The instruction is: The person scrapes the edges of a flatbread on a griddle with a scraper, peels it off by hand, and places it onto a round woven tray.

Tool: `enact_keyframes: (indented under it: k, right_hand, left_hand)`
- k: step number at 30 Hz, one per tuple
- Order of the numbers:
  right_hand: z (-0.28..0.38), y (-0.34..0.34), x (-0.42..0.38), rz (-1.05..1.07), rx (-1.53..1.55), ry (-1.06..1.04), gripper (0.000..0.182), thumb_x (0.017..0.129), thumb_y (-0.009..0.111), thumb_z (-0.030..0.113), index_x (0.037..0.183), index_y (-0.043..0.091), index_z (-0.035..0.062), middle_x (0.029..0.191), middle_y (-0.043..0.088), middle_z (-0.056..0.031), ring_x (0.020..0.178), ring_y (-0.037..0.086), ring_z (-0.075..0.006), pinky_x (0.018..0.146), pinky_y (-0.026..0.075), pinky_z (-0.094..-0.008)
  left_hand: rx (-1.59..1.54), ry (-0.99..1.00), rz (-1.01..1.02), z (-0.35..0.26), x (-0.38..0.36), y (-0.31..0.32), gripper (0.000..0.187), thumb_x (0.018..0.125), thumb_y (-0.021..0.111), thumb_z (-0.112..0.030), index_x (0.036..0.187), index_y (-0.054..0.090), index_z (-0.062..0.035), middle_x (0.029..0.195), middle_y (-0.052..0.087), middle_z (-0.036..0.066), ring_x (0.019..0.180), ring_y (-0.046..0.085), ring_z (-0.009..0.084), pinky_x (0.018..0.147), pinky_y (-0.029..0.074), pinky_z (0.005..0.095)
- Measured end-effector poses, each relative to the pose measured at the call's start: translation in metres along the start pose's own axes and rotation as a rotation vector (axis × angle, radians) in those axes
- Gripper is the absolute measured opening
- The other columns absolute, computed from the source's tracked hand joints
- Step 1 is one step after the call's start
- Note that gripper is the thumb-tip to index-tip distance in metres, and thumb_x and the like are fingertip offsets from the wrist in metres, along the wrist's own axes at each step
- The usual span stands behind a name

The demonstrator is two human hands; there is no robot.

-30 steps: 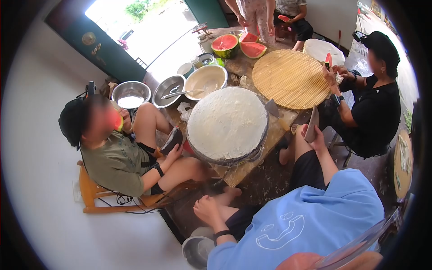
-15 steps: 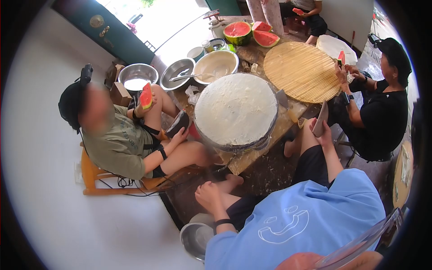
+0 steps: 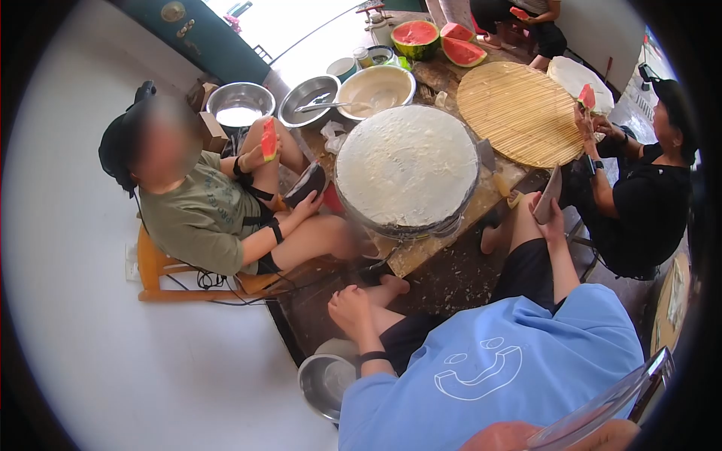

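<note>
My left hand (image 3: 350, 310) rests on my left leg with its fingers curled in and nothing visible in them. Over my right knee, my right hand (image 3: 553, 218) grips a flat, thin-bladed scraper (image 3: 549, 197), its blade pointing up. In front of me stands a large round griddle (image 3: 408, 229), its top covered by a pale, thin round sheet of batter or dough (image 3: 406, 169). Neither hand touches the griddle. Another flat scraper (image 3: 486, 154) lies at the griddle's right edge.
A round slatted mat (image 3: 519, 113) lies behind the griddle, near cut watermelon (image 3: 415, 39). Metal bowls and a batter basin (image 3: 376, 90) stand at the back left. Co-workers sit left (image 3: 203, 218) and right (image 3: 647, 195), holding watermelon slices. A metal pot (image 3: 327, 383) stands beside me.
The view has shifted slightly, so the table appears higher and farther right. The left co-worker's watermelon slice is held more upright. My hands keep their places.
</note>
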State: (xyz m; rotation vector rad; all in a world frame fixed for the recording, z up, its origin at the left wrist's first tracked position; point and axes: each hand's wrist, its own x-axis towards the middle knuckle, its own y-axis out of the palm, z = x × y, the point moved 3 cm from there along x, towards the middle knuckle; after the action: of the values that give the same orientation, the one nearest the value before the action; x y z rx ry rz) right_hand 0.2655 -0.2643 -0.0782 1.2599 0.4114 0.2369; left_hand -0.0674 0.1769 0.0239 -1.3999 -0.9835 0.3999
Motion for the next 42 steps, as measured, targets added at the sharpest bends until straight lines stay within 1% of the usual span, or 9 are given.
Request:
enact_keyframes:
  k: [13, 19, 22, 25, 28, 31, 37, 40, 42]
  right_hand:
    - [0.0, 0.002, 0.0, 0.014, 0.075, 0.031, 0.039, 0.085, 0.06, 0.018, 0.118, 0.048, 0.0012, 0.116, 0.054, -0.0111, 0.115, 0.049, -0.0236, 0.103, 0.034, -0.0459]
    - [0.007, -0.004, 0.006, -0.178, -0.25, -0.033, 0.042, 0.083, 0.06, 0.011, 0.121, 0.046, 0.0003, 0.112, 0.058, -0.0134, 0.108, 0.055, -0.0273, 0.099, 0.04, -0.0411]
    - [-0.012, 0.063, -0.008, -0.033, -0.558, 0.008, 0.043, 0.08, 0.062, 0.01, 0.12, 0.048, 0.0002, 0.108, 0.061, -0.0133, 0.101, 0.058, -0.0267, 0.094, 0.043, -0.0378]
    - [-0.027, 0.122, -0.016, 0.231, -1.277, 0.052, 0.038, 0.077, 0.066, 0.014, 0.111, 0.056, 0.0007, 0.097, 0.064, -0.0128, 0.09, 0.06, -0.0238, 0.082, 0.046, -0.0349]
    - [-0.047, 0.171, -0.022, 0.503, -2.068, 0.031, 0.032, 0.075, 0.068, 0.021, 0.099, 0.061, 0.0007, 0.081, 0.064, -0.0147, 0.074, 0.06, -0.0261, 0.069, 0.045, -0.0351]
    - [-0.098, 0.223, -0.044, 0.605, -1.932, 0.074, 0.029, 0.074, 0.068, 0.025, 0.084, 0.06, -0.0004, 0.069, 0.058, -0.0176, 0.066, 0.056, -0.0324, 0.062, 0.043, -0.038]
    - [-0.159, 0.231, -0.061, 1.041, -2.0, 0.164, 0.03, 0.073, 0.069, 0.024, 0.073, 0.052, -0.0007, 0.066, 0.055, -0.019, 0.067, 0.056, -0.0378, 0.06, 0.043, -0.0418]
    - [-0.164, 0.235, -0.062, 1.043, -1.953, 0.161, 0.029, 0.072, 0.07, 0.024, 0.075, 0.054, 0.0, 0.067, 0.056, -0.0189, 0.067, 0.056, -0.0377, 0.061, 0.043, -0.0418]
    - [-0.161, 0.24, -0.059, 1.012, -1.944, 0.14, 0.028, 0.071, 0.071, 0.024, 0.078, 0.056, 0.0007, 0.067, 0.056, -0.0188, 0.067, 0.056, -0.0376, 0.061, 0.043, -0.0416]
  left_hand:
    - [-0.003, -0.002, -0.016, 0.003, 0.0, 0.004, 0.014, 0.071, 0.059, -0.019, 0.076, 0.071, -0.0128, 0.083, 0.067, 0.011, 0.093, 0.06, 0.0269, 0.085, 0.043, 0.0367]
    - [-0.045, -0.054, -0.047, 0.009, 0.001, 0.009, 0.017, 0.079, 0.057, -0.024, 0.076, 0.071, -0.0131, 0.084, 0.068, 0.011, 0.093, 0.06, 0.0271, 0.084, 0.043, 0.038]
    - [-0.478, -0.435, 0.405, 0.032, 0.016, 0.022, 0.023, 0.083, 0.055, -0.028, 0.076, 0.07, -0.0128, 0.087, 0.067, 0.013, 0.091, 0.06, 0.029, 0.083, 0.044, 0.038]
    - [-0.592, -0.341, 0.412, 0.022, 0.02, 0.007, 0.022, 0.086, 0.052, -0.024, 0.089, 0.068, -0.0091, 0.089, 0.066, 0.013, 0.088, 0.061, 0.0277, 0.083, 0.044, 0.037]
    - [-1.04, -0.275, 0.339, -0.033, 0.022, -0.038, 0.026, 0.084, 0.055, -0.013, 0.108, 0.061, -0.0056, 0.097, 0.065, 0.012, 0.092, 0.061, 0.0253, 0.087, 0.043, 0.0353]
    - [-0.921, 0.232, 0.031, -0.064, 0.027, -0.031, 0.044, 0.079, 0.058, -0.004, 0.122, 0.05, -0.0038, 0.104, 0.063, 0.011, 0.097, 0.059, 0.0241, 0.09, 0.042, 0.0346]
    - [-1.049, 0.53, 0.542, -0.152, 0.016, -0.103, 0.039, 0.074, 0.065, -0.007, 0.112, 0.056, -0.0036, 0.103, 0.061, 0.014, 0.098, 0.059, 0.0289, 0.084, 0.046, 0.0346]
    - [-0.818, 0.576, 0.774, -0.164, 0.015, -0.093, 0.027, 0.074, 0.066, -0.009, 0.1, 0.058, -0.0045, 0.093, 0.062, 0.017, 0.088, 0.059, 0.0337, 0.075, 0.047, 0.0384]
    - [-0.776, 0.701, 0.715, -0.172, 0.027, -0.095, 0.022, 0.074, 0.065, -0.009, 0.095, 0.057, -0.0045, 0.087, 0.061, 0.017, 0.083, 0.058, 0.0356, 0.071, 0.045, 0.0408]
